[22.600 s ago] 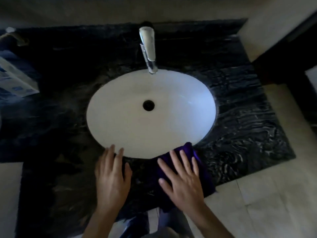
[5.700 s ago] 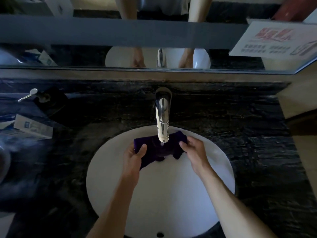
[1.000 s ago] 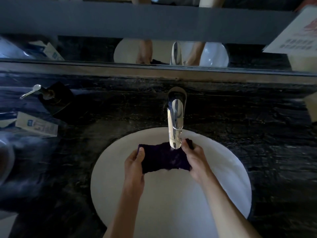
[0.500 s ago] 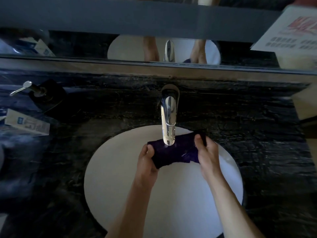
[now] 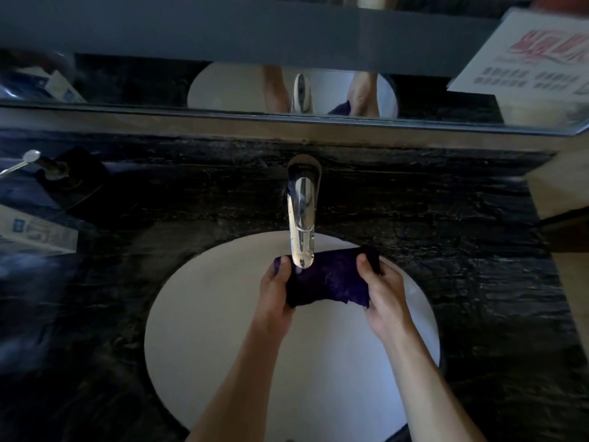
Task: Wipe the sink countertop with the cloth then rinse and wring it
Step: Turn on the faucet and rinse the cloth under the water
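Stretching crosswise under the faucet, the cloth spans left hand to right hand

I see the cloth under the faucet, over the sink, between my left hand and right hand.

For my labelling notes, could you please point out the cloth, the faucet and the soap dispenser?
cloth (image 5: pixel 331 279), head view, middle of the purple fabric.
faucet (image 5: pixel 301 218), head view, chrome spout.
soap dispenser (image 5: pixel 75 183), head view, dark body.
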A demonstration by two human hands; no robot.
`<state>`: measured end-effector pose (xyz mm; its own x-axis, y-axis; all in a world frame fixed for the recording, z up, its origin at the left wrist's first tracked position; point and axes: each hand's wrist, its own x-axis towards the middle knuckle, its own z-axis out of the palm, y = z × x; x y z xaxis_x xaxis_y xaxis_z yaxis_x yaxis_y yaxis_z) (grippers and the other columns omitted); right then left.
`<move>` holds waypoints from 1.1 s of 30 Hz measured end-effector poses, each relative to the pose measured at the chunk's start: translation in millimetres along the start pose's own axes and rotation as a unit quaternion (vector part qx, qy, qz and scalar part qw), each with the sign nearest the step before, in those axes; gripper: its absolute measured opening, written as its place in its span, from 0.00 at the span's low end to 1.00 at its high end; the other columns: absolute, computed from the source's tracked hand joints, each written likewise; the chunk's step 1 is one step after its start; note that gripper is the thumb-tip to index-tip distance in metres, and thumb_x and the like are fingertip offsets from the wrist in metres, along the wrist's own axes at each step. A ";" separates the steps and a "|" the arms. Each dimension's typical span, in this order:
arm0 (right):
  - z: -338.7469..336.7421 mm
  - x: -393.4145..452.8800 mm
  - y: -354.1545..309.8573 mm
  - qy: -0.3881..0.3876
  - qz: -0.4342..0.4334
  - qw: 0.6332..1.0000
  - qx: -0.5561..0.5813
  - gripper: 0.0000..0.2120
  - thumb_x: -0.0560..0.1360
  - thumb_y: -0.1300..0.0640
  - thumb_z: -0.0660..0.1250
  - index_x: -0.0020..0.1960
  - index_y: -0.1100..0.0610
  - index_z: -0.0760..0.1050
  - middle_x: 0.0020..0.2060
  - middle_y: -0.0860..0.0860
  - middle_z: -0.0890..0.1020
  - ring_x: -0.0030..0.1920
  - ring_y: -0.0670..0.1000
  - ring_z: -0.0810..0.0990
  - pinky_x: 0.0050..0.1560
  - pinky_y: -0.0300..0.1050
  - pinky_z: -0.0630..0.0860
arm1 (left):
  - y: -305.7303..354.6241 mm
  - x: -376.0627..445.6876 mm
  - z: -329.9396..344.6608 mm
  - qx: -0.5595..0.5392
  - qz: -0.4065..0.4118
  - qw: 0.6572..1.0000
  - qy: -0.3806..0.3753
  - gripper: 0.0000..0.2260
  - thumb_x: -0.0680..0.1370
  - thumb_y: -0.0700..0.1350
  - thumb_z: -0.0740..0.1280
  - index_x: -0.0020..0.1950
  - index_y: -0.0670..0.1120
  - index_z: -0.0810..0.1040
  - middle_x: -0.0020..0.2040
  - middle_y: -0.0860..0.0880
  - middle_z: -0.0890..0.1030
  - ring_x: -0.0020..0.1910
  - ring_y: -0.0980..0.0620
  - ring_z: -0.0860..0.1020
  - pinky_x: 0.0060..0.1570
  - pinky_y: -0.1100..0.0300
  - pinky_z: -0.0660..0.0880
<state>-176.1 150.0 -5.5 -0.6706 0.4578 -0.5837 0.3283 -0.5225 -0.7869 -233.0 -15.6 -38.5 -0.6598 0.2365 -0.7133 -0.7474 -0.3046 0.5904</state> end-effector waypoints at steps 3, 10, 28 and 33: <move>-3.8 0.9 -1.2 -0.054 0.020 0.998 0.016 0.14 0.71 0.59 0.76 0.56 0.60 0.83 0.52 0.60 0.88 0.51 0.59 0.88 0.44 0.46 0.84 | 3.1 -3.3 -1.3 0.021 0.013 1.000 0.011 0.11 0.86 0.48 0.61 0.54 0.46 0.82 0.49 0.41 0.86 0.43 0.43 0.85 0.33 0.52 0.80; 9.2 8.1 15.2 -0.043 0.064 0.997 0.000 0.08 0.82 0.58 0.67 0.60 0.56 0.79 0.54 0.57 0.88 0.53 0.58 0.87 0.43 0.50 0.84 | 21.5 -11.0 -19.2 0.045 0.043 0.997 0.040 0.12 0.85 0.46 0.63 0.60 0.40 0.79 0.53 0.38 0.86 0.48 0.39 0.85 0.39 0.49 0.82; 74.5 11.8 41.7 -0.075 0.128 0.984 -0.103 0.15 0.74 0.67 0.65 0.42 0.51 0.85 0.35 0.53 0.87 0.33 0.54 0.87 0.27 0.45 0.79 | 45.0 -39.9 -65.1 -0.029 0.090 0.986 0.136 0.10 0.84 0.47 0.65 0.58 0.45 0.83 0.52 0.42 0.87 0.51 0.43 0.87 0.40 0.52 0.83; 79.1 5.7 42.7 -0.098 0.102 0.985 -0.095 0.10 0.78 0.60 0.70 0.44 0.48 0.87 0.42 0.55 0.89 0.42 0.57 0.89 0.36 0.54 0.85 | 44.2 -40.2 -70.8 -0.031 0.084 0.985 0.145 0.10 0.83 0.48 0.65 0.59 0.47 0.83 0.53 0.43 0.87 0.51 0.43 0.87 0.40 0.53 0.83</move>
<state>-218.5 73.4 -26.6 -0.6873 0.1989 -0.6986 0.5762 -0.4362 -0.6911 -234.0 -103.9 -10.4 -0.7175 -0.0935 -0.6902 -0.6171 -0.3743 0.6922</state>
